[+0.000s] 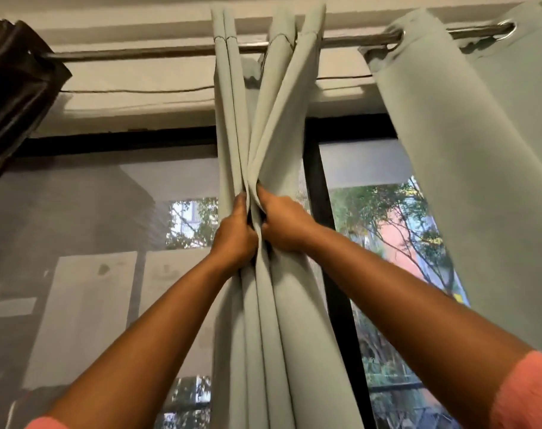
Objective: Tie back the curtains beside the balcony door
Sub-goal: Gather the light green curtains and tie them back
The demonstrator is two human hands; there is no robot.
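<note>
A pale grey-green curtain point(263, 119) hangs from a metal rod point(133, 52) in the middle of the view, bunched into narrow folds. My left hand point(234, 235) grips the left side of the bunch, fingers curled round the cloth. My right hand point(283, 226) grips the right side at the same height, thumb pressed into a fold. Both hands squeeze the folds together about halfway up the visible length. No tie or cord shows in view.
A second pale curtain panel point(474, 181) hangs on the rod at the right by its eyelets. A dark brown curtain point(13, 97) is bunched at the far left. Behind are a black door frame point(322, 212), a mesh screen and trees outside.
</note>
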